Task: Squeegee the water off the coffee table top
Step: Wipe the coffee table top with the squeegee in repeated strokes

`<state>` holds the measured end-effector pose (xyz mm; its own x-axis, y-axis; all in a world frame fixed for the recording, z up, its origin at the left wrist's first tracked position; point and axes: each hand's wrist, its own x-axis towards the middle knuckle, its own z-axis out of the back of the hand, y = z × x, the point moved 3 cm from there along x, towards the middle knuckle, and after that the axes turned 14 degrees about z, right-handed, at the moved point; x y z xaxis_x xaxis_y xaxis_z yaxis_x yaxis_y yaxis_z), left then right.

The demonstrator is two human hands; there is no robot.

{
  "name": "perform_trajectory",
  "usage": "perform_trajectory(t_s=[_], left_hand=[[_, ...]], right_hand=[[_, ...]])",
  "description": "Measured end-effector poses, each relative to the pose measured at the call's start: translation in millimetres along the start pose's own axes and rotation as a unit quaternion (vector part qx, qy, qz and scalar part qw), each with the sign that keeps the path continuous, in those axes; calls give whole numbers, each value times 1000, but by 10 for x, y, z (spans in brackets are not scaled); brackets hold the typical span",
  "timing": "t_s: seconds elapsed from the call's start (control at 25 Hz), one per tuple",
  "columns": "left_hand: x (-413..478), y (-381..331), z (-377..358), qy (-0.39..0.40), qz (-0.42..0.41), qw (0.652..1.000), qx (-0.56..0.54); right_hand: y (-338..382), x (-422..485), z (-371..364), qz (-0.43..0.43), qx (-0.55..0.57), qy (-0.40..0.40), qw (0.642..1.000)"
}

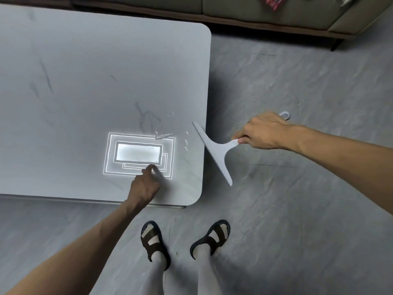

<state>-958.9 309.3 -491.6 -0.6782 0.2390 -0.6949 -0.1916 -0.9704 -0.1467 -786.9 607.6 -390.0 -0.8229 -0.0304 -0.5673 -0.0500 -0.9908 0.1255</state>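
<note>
Head view, looking down: a grey desk (85, 81) with rounded corners fills the upper left and centre of the frame, its right edge running down the middle. A bright rectangular reflection (139, 155) of nested outlines lies on the desk top near the lower right corner. Small water droplets (186, 143) sit just right of that reflection, close to the right edge, and a thin water streak (162, 136) lies at the reflection's upper right.

The right hand (261, 133), at centre right of the frame, is closed around the handle of a pale grey squeegee (214, 150). The handle's hanging loop shows above the hand. The blade runs diagonally from upper left to lower right; its upper tip overlaps the desk's right edge, and the rest of the blade is over the floor (297, 188). Whether the blade touches the desk cannot be told.

The left hand (146, 184), at lower centre, is over the desk near its front edge with fingers loosely curled and fingertips at the lower edge of the reflection. It holds nothing; contact with the surface cannot be confirmed.

At bottom centre, two feet in dark sandals (185, 241) stand on the grey floor. A sofa (276, 15) spans the upper right of the frame, well apart from the desk's right corner.
</note>
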Motion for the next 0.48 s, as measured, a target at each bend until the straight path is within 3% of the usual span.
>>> perform_trajectory(t_s=[0.16, 0.48], left_hand=[[3, 390, 346, -41, 54, 987, -143], [150, 848, 593, -42, 101, 990, -92]], right_hand=[[620, 548, 135, 89, 14, 1, 996], [1715, 1517, -29, 208, 90, 39, 973]])
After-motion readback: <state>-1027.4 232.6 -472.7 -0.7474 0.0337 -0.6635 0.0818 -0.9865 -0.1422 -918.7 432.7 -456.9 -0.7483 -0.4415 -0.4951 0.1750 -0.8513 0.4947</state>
